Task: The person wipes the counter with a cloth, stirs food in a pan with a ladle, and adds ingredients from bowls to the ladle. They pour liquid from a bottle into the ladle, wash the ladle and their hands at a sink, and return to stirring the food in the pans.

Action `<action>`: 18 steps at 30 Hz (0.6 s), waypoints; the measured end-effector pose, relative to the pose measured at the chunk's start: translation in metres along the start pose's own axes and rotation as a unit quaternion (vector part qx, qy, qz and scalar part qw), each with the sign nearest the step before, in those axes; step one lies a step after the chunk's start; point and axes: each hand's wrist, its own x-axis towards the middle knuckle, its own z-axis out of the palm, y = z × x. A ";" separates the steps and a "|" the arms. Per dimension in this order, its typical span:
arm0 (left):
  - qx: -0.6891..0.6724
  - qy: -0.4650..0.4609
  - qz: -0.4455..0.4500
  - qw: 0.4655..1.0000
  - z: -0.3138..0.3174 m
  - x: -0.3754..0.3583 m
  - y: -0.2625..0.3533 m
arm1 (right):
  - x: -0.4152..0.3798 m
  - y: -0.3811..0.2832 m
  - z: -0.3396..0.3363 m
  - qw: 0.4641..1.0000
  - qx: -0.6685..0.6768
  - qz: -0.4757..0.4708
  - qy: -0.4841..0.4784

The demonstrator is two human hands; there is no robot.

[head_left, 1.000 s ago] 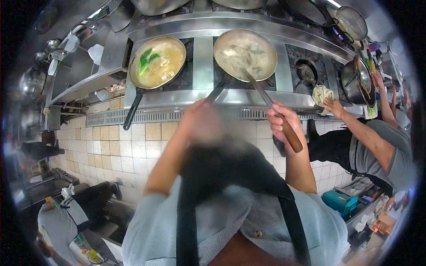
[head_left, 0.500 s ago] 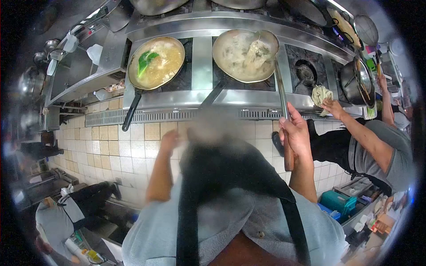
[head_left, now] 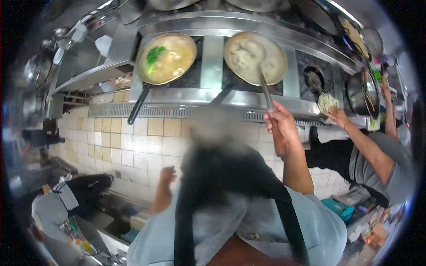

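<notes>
My right hand (head_left: 282,122) is wrapped round the wooden grip of a long-handled ladle (head_left: 266,91). The ladle's head dips into cloudy, pale liquid with whitish pieces in the right frying pan (head_left: 276,76), and that head is mostly hidden. Low over the floor hangs my left hand (head_left: 167,175), holding nothing, its fingers somewhat apart. On the left burner is another frying pan (head_left: 193,48) of yellowish broth with green leaves (head_left: 155,54) and pale bits. Its black handle (head_left: 138,105) points toward me. A blur covers the near end of the right pan's handle (head_left: 222,94).
To the right, a person's hand (head_left: 338,117) holds a pale cloth (head_left: 327,103) at the stove edge, near a large metal pot (head_left: 358,91). An uncovered burner (head_left: 313,79) lies between. Another person (head_left: 57,204) is at lower left. A metal counter (head_left: 95,73) stands left.
The ladle's head, raised with pale food earlier, has gone down into the right pan's liquid. My right hand has shifted left. My left hand has dropped lower, toward me.
</notes>
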 end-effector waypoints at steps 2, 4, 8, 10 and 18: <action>-0.011 -0.005 0.003 1.000 0.001 -0.002 -0.002 | 0.004 0.004 0.000 0.999 0.037 0.008 -0.032; -0.023 -0.008 0.027 0.999 -0.003 0.016 -0.012 | 0.008 0.008 0.001 0.998 0.029 0.022 -0.044; -0.030 -0.045 0.101 0.993 -0.015 0.060 -0.012 | 0.009 0.014 0.011 0.999 0.008 0.022 -0.040; 0.036 -0.014 0.143 0.989 -0.013 0.054 0.006 | 0.012 0.018 0.011 0.999 0.004 0.016 -0.030; 0.077 -0.015 0.176 0.981 -0.056 0.062 0.027 | 0.024 0.049 0.010 0.992 0.114 0.051 0.006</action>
